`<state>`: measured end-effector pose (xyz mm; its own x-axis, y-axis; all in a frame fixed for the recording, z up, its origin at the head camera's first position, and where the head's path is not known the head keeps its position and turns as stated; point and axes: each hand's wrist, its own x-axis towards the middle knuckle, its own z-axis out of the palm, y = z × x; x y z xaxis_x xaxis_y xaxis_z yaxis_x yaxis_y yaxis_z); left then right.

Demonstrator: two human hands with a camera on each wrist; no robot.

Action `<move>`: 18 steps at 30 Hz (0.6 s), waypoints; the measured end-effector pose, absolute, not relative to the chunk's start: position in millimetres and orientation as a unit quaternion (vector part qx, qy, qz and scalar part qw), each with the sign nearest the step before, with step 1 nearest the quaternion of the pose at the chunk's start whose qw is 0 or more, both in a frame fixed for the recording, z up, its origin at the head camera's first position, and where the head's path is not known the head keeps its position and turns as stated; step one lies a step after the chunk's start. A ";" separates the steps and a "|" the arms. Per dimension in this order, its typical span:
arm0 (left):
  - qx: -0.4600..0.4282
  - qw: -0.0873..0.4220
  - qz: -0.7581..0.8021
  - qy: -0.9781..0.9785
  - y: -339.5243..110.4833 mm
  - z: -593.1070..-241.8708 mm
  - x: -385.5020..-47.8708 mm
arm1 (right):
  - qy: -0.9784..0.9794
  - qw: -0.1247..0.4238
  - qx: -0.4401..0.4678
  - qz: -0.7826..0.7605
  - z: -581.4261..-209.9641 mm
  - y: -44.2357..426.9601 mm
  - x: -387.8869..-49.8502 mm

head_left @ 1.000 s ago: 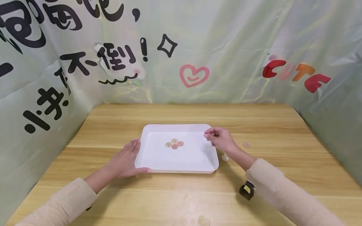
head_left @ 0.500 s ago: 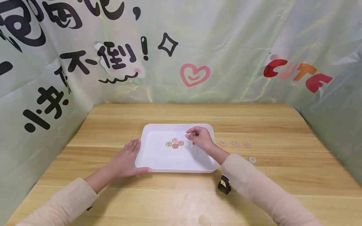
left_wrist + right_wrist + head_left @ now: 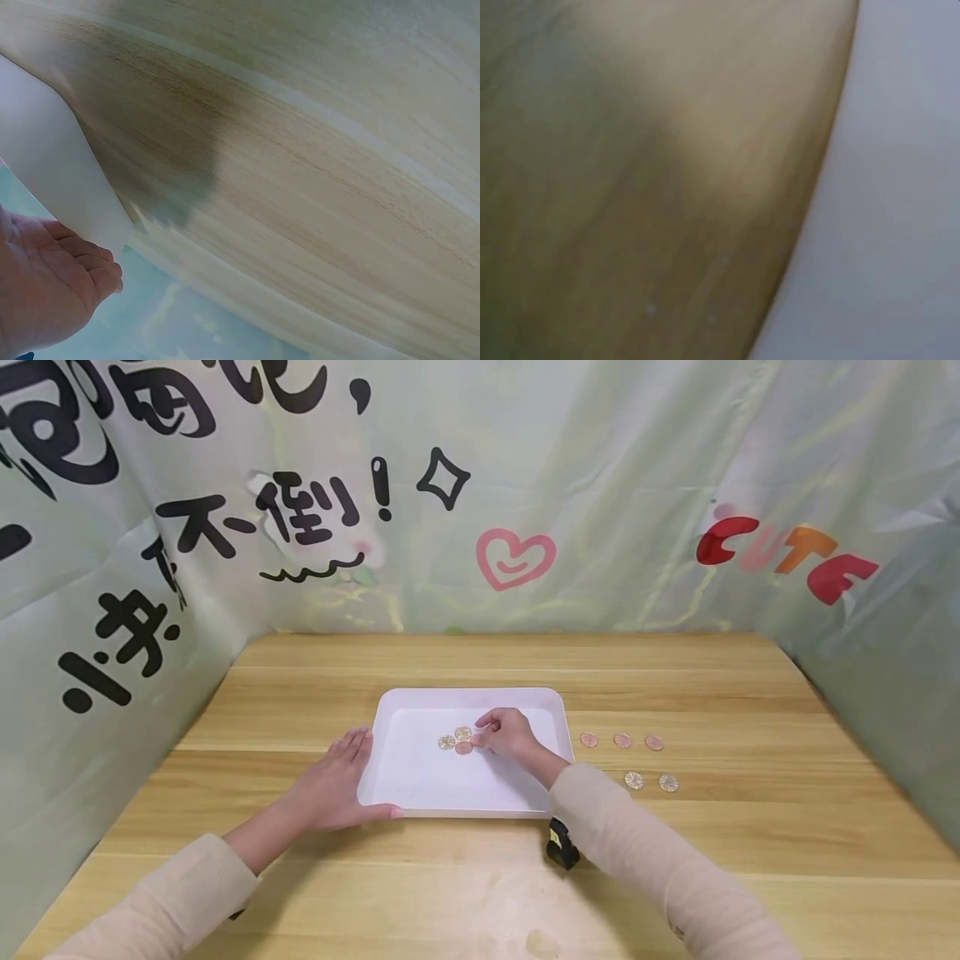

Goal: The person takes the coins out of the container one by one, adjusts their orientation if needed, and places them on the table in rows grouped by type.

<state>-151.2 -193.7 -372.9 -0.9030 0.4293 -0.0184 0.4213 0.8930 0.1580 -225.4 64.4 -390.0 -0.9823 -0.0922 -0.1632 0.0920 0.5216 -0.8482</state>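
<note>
A white tray (image 3: 420, 789) lies on the wooden table (image 3: 480, 885). In it, two yellowish coins (image 3: 446, 742) and a copper-coloured coin (image 3: 463, 748) form a close cluster. My right hand (image 3: 510, 735) reaches over the tray from the right, thumb and fingertips bent down at the cluster's right side. They cover the spot beside the copper coin, so whether they pinch a coin is hidden. My left hand (image 3: 333, 785) rests against the tray's left edge, fingers straight and thumb along the front rim. The left wrist view shows its palm (image 3: 52, 285) beside the tray (image 3: 60, 150).
Right of the tray, three copper-coloured coins (image 3: 622, 741) lie in a row on the table. Silvery coins (image 3: 633, 781) lie in front of them, partly bordered by my right sleeve (image 3: 637, 843). A printed curtain (image 3: 600, 485) surrounds the table's back and sides.
My right hand has moved left from the tray's right rim to the coin cluster and lowered there. The cluster's right-hand copper coin is now covered by its fingers. My left hand stays put.
</note>
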 end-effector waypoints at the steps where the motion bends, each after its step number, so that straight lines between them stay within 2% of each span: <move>1: 0.217 0.027 0.076 0.973 -193.5 -372.9 -151.1 | 0.871 0.093 0.002 -0.482 -390.6 63.6 -225.3; 7: 0.219 0.026 0.076 0.972 -194.0 -373.4 -151.2 | 0.890 0.085 0.005 -0.449 -393.0 62.1 -224.6; 18: 0.218 0.029 0.071 0.973 -193.8 -373.4 -151.1 | 0.917 0.067 -0.043 -0.391 -393.5 59.7 -221.5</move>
